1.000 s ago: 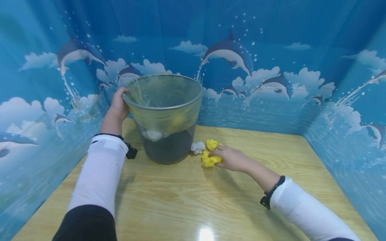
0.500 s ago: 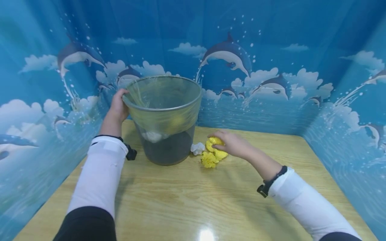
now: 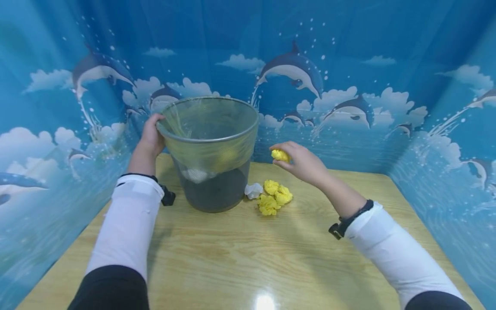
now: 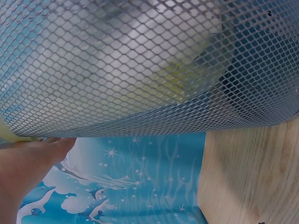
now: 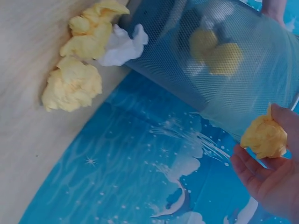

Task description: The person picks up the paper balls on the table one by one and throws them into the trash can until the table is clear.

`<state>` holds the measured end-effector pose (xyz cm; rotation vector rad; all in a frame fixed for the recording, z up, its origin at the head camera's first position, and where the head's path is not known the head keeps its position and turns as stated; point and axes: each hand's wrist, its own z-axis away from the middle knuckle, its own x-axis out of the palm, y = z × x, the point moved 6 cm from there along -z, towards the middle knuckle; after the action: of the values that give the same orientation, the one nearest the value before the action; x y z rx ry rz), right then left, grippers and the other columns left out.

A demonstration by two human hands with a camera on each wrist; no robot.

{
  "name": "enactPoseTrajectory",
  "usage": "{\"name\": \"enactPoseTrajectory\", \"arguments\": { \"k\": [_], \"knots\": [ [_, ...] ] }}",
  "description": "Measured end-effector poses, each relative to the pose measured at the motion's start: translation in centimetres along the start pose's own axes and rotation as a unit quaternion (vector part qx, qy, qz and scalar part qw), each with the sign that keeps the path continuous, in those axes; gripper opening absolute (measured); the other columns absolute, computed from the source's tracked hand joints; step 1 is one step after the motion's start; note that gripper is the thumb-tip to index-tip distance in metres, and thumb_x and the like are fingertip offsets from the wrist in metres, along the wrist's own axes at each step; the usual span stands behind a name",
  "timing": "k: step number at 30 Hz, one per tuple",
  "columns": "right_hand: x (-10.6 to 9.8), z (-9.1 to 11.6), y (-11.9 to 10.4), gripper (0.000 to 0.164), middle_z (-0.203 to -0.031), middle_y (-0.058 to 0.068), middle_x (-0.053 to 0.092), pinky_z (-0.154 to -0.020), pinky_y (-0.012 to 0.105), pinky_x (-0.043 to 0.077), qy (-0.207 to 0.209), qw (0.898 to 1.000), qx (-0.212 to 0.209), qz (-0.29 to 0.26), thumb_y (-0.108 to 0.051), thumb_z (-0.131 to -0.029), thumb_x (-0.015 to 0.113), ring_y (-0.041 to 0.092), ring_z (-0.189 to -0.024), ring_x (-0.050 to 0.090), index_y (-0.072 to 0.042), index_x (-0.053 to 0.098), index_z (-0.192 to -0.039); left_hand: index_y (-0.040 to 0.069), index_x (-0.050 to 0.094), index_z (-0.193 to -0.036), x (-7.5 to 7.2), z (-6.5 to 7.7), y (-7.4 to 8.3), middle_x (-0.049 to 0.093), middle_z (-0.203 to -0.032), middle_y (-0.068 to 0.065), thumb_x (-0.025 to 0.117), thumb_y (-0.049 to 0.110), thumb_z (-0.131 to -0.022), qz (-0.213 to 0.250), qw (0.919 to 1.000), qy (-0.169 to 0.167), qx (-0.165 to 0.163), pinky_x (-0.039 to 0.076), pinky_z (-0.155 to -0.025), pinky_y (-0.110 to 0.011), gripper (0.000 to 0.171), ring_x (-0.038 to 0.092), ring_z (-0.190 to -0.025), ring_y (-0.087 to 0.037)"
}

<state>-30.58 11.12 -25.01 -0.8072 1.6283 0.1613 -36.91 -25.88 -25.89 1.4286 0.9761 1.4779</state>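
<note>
My left hand [image 3: 152, 135] grips the left rim of a round mesh waste bin [image 3: 232, 183], which stands on the table with a thin see-through yellowish bag lining it. A crumpled yellow paper ball [image 3: 280, 155] is pinched between the thumb and fingers of my right hand [image 3: 308, 165], raised above the table to the right of the bin. Below it lie three more yellow paper balls [image 3: 269, 205] in a cluster, beside a white crumpled paper [image 3: 253, 190] close to the bin's base. Through the mesh, the right wrist view shows yellow balls [image 5: 225, 59] and something white inside.
The wood-grain table [image 3: 217, 258] reaches back to a blue curtain [image 3: 348, 38] printed with dolphins, which encloses it at the back and both sides. Each forearm wears a white sleeve [image 3: 129, 219] and a black wrist strap.
My right hand has gone from the yellow cluster up and back, lifting one yellow paper ball off the table. The left hand and bin have stayed in place.
</note>
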Motion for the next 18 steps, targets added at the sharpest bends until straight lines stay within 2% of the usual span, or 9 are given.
{"name": "enactPoseTrajectory", "arguments": {
  "k": [4, 7, 9, 11, 12, 15, 18],
  "knots": [
    [-1.3, -0.7, -0.3, 0.045, -0.139, 0.012, 0.052, -0.101, 0.05, 0.043, 0.032, 0.999, 0.001, -0.035, -0.026, -0.096, 0.06, 0.031, -0.126, 0.049, -0.014, 0.052, -0.139, 0.026, 0.008, -0.155, 0.1, 0.0, -0.1, 0.058, -0.08, 0.014, 0.033, 0.03, -0.101, -0.004, 1.0, -0.003, -0.002, 0.028, -0.097, -0.023, 0.06, 0.049, -0.087, -0.003],
    [-2.4, -1.3, -0.7, 0.045, -0.14, 0.013, 0.05, -0.098, 0.049, 0.045, 0.068, 0.996, -0.01, -0.064, -0.025, -0.096, 0.061, 0.031, -0.125, 0.05, -0.014, 0.052, -0.139, 0.024, 0.012, -0.155, 0.1, 0.0, -0.1, 0.058, -0.081, 0.012, 0.034, 0.028, -0.1, 0.02, 0.9998, -0.003, -0.005, 0.029, -0.096, -0.023, 0.059, 0.049, -0.086, -0.004],
    [-3.1, -1.8, -1.2, 0.045, -0.14, 0.013, 0.05, -0.096, 0.048, 0.046, 0.093, 0.993, -0.019, -0.074, -0.025, -0.096, 0.061, 0.031, -0.125, 0.05, -0.015, 0.052, -0.139, 0.025, 0.009, -0.155, 0.2, 0.1, -0.1, 0.058, -0.092, 0.014, 0.035, 0.028, -0.1, 0.021, 0.9997, -0.002, -0.008, 0.029, -0.097, -0.022, 0.061, 0.049, -0.092, -0.003],
    [-3.6, -2.4, -1.6, 0.044, -0.14, 0.012, 0.051, -0.095, 0.047, 0.046, 0.114, 0.99, -0.025, -0.084, -0.026, -0.096, 0.061, 0.03, -0.124, 0.05, -0.015, 0.053, -0.138, 0.028, 0.0, -0.156, 0.1, 0.1, -0.1, 0.054, -0.112, 0.017, 0.035, 0.03, -0.1, 0.015, 0.9998, 0.001, -0.011, 0.028, -0.1, -0.021, 0.066, 0.047, -0.103, 0.0],
    [-3.9, -2.8, -1.8, 0.044, -0.139, 0.012, 0.051, -0.095, 0.047, 0.046, 0.123, 0.988, -0.025, -0.091, -0.027, -0.096, 0.06, 0.029, -0.123, 0.05, -0.016, 0.053, -0.138, 0.027, 0.004, -0.156, 0.0, 0.0, -0.1, 0.054, -0.109, 0.015, 0.036, 0.03, -0.1, 0.016, 0.9998, 0.008, -0.013, 0.029, -0.1, -0.02, 0.065, 0.047, -0.104, -0.002],
    [-4.4, -3.9, -2.6, 0.043, -0.139, 0.008, 0.051, -0.094, 0.043, 0.048, 0.147, 0.981, -0.024, -0.122, -0.03, -0.096, 0.06, 0.025, -0.121, 0.051, -0.019, 0.053, -0.138, 0.031, -0.011, -0.155, 0.1, 0.1, -0.1, 0.037, -0.144, 0.019, 0.035, 0.034, -0.101, -0.004, 0.9998, 0.013, -0.017, 0.026, -0.105, -0.019, 0.071, 0.036, -0.128, -0.001],
    [-4.7, -5.2, -3.6, 0.044, -0.14, 0.008, 0.05, -0.092, 0.041, 0.048, 0.16, 0.975, -0.027, -0.154, -0.03, -0.097, 0.059, 0.023, -0.118, 0.053, -0.019, 0.052, -0.139, 0.031, -0.014, -0.154, 0.1, 0.0, -0.1, 0.021, -0.157, 0.017, 0.035, 0.034, -0.101, -0.004, 0.9997, 0.016, -0.017, 0.023, -0.109, -0.019, 0.072, 0.025, -0.14, -0.004]
  ]
}}
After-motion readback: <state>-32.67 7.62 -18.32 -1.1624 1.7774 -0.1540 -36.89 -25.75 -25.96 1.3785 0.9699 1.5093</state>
